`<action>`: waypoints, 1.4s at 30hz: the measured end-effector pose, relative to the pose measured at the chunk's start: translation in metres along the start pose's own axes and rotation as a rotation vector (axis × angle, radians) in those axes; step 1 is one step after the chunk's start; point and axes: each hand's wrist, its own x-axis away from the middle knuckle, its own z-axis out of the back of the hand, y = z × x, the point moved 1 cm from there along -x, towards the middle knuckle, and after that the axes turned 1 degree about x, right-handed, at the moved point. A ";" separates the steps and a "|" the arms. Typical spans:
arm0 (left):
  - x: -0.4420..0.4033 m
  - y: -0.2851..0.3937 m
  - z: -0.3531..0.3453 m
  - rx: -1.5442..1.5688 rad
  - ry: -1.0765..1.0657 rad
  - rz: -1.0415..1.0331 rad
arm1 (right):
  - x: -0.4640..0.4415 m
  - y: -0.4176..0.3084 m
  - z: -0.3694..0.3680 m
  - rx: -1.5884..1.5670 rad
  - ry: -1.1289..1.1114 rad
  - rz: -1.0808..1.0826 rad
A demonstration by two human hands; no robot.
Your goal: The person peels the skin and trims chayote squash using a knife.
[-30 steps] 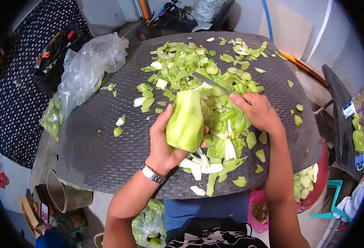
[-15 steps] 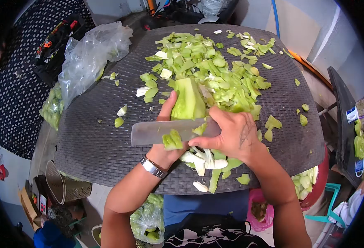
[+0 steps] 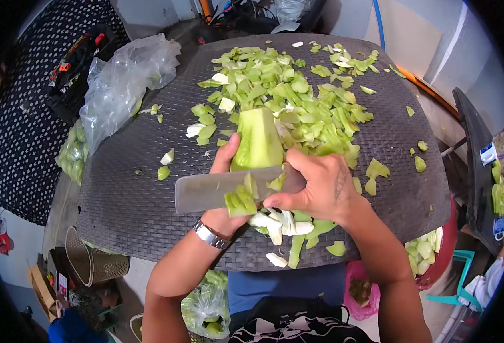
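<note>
My right hand [image 3: 323, 186] is closed round the near end of a wide-bladed knife [image 3: 206, 191], its blade pointing left. Several green slivers [image 3: 240, 200] cling to the flat of the blade. Behind the knife stands a pale green peeled vegetable [image 3: 256, 137], perhaps a chayote, with flat cut sides. My left hand [image 3: 222, 223], a metal watch on its wrist, grips it from the left; the thumb shows along its side while the blade hides most fingers. White and green offcuts [image 3: 283, 226] lie beneath my right hand.
A heap of green peelings [image 3: 303, 103] covers the far middle of the dark woven table [image 3: 126, 200]. Clear plastic bags [image 3: 129, 80] lie at the left edge. Below the right edge is a red tub [image 3: 443, 257] of cut pieces; a pink bag [image 3: 361, 291] hangs near my lap.
The knife blade has moved slightly down and left, and another sliver now stands on it. The vegetable has turned a little in my left hand, showing a paler cut face.
</note>
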 end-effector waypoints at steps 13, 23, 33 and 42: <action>0.003 0.006 -0.003 0.071 -0.188 0.024 | -0.008 0.054 0.039 0.088 0.018 -0.246; 0.005 0.000 0.008 -0.003 -0.065 0.100 | -0.006 0.030 0.028 0.074 -0.023 -0.226; 0.004 0.006 -0.006 0.073 -0.079 0.070 | -0.011 0.043 0.065 -0.016 0.115 -0.732; 0.001 0.011 -0.001 0.009 -0.138 0.172 | -0.006 0.046 0.043 -0.045 0.078 -0.702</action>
